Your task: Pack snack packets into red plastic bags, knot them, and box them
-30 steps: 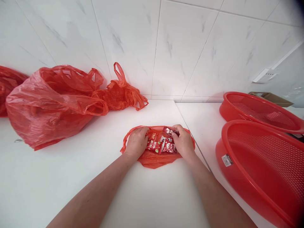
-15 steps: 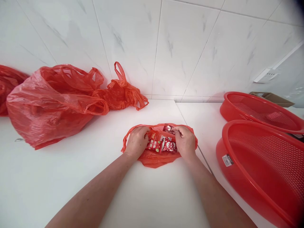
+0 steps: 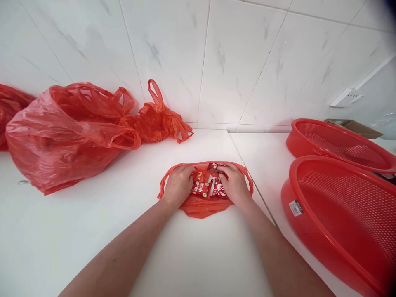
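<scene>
With both forearms (image 3: 136,239) reaching forward over the white table (image 3: 117,198), I have before me a red bag (image 3: 201,209) with its mouth not closed and snack packets (image 3: 200,189) already inside, so I judge this work is only partway. My left hand (image 3: 178,184) curls at the bag's left side, and my right hand (image 3: 236,186) bends inward, half-closed, fingertips at a dark red packet (image 3: 213,166), but whether either one grips, I cannot tell. Farther, near the tiled wall (image 3: 173,62), a bigger plastic bag (image 3: 64,140) rests.

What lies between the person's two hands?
In the head view, red printed packets lie between the left hand and the right hand, inside an open red plastic bag.
</scene>
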`<state>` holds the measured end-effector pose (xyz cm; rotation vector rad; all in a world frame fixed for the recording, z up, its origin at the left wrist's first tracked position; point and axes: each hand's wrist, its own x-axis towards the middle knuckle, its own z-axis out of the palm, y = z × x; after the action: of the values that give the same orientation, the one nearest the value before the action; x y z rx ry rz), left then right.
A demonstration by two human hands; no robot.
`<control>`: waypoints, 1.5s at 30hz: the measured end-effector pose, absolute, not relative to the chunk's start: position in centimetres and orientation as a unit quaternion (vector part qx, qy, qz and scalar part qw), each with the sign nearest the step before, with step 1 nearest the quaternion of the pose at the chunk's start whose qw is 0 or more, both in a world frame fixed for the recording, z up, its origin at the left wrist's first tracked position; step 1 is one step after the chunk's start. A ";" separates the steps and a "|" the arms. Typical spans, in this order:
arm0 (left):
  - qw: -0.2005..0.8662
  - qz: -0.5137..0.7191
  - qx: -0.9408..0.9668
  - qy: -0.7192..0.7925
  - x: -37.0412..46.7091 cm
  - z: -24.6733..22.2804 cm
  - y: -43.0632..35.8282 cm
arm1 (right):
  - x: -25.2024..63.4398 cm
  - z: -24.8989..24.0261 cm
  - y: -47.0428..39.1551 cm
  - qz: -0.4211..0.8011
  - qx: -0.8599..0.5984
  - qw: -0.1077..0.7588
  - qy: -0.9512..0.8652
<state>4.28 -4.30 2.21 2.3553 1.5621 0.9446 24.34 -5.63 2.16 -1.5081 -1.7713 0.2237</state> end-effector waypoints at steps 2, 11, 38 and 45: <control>0.080 0.306 0.792 0.523 4.3 2.2 -4.3 | 24.3 2.2 -5.7 0.092 -0.599 0.391 -0.693; 0.069 0.295 0.797 0.522 4.1 2.0 -4.0 | 23.5 3.7 -6.6 0.121 -0.586 0.367 -0.712; 0.129 0.341 0.750 0.552 4.1 2.5 -4.6 | 23.5 3.8 -6.6 0.240 -0.621 0.306 -0.681; 0.073 0.366 0.778 0.506 4.0 2.3 -4.3 | 23.8 3.8 -6.7 0.223 -0.632 0.324 -0.668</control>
<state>4.00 -4.30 2.34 2.3358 1.5187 1.0999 23.79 -6.66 3.80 -1.6572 -1.7515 0.5839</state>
